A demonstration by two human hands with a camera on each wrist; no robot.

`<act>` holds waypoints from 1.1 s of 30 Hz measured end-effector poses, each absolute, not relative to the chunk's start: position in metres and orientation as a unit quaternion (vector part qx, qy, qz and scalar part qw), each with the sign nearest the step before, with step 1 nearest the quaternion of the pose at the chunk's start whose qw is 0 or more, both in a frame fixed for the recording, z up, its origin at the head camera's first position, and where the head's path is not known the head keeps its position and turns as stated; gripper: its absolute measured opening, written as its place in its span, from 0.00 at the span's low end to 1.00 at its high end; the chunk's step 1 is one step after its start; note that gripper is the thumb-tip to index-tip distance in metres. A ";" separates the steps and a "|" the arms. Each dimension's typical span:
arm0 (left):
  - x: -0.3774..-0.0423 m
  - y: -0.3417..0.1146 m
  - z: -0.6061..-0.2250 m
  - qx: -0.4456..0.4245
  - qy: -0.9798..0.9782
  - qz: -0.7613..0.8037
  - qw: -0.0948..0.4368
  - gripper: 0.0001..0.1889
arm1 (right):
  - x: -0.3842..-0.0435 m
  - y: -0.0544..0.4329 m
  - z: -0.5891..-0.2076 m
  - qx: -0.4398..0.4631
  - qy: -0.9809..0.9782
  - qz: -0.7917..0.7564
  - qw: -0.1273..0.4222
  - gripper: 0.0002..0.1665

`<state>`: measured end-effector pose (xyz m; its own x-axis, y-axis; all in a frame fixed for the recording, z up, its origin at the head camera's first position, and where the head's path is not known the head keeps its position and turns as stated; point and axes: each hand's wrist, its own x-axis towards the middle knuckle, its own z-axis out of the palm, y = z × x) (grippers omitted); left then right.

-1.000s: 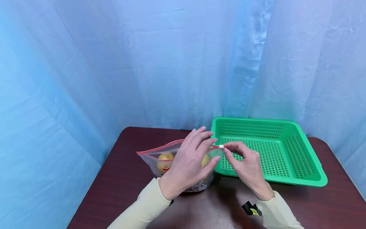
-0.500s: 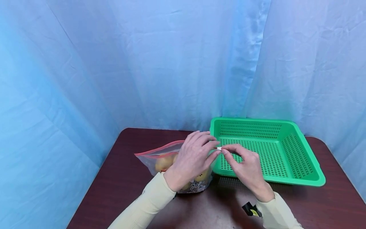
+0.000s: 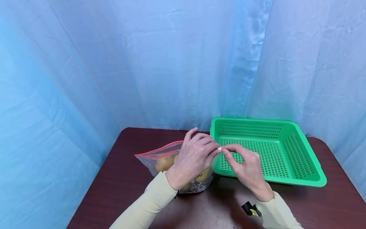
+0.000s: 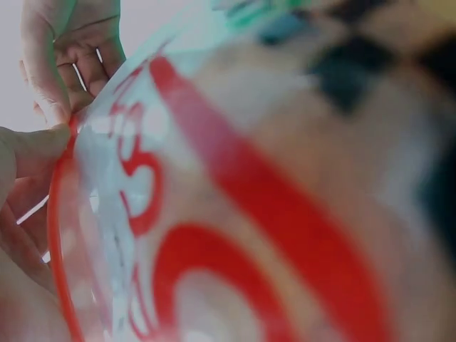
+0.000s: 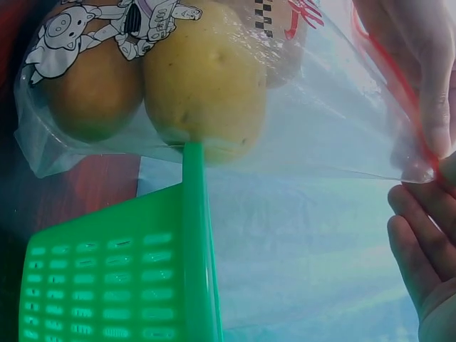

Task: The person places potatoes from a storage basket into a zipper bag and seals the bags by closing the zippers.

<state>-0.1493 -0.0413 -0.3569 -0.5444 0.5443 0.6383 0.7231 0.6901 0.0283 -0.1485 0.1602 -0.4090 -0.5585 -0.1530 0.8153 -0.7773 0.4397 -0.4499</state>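
A clear zip bag (image 3: 201, 187) with red zip strips and printed figures stands on the table with several potatoes (image 5: 203, 85) inside. Toward the left of the bag, the two strips (image 3: 160, 149) are parted. My left hand (image 3: 194, 156) reaches across the bag and pinches its red top edge near the right corner. At that corner, thumb and forefinger of my right hand (image 3: 248, 165) pinch the strip's end beside a small white slider (image 3: 219, 148). The fingertips of both hands nearly meet there. In the left wrist view, red lettering on the bag fills much of the picture.
A green perforated basket (image 3: 286, 180) sits right of the bag, partly under my right hand. The dark brown table (image 3: 111, 178) has a pale blue curtain (image 3: 183, 63) behind it. Near my right cuff is a black and yellow piece (image 3: 251, 209).
My left hand has shifted right along the bag's top, its spread fingers closing into a pinch near the white slider. My right hand keeps its pinch in almost the same place.
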 end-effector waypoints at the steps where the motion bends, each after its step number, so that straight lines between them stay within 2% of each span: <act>1: -0.149 -0.042 -0.357 -0.363 -0.867 -0.146 0.307 0.05 | -0.149 0.160 -0.409 0.304 -0.766 0.436 0.362 0.05; 13: -0.142 -0.049 -0.354 -0.343 -0.874 -0.130 0.318 0.04 | -0.149 0.159 -0.411 0.306 -0.760 0.446 0.361 0.09; 21: -0.140 -0.057 -0.358 -0.345 -0.875 -0.143 0.309 0.04 | -0.145 0.156 -0.406 0.307 -0.776 0.449 0.321 0.16; 33: -0.142 -0.053 -0.361 -0.363 -0.863 -0.150 0.318 0.05 | -0.147 0.154 -0.407 0.318 -0.779 0.431 0.326 0.12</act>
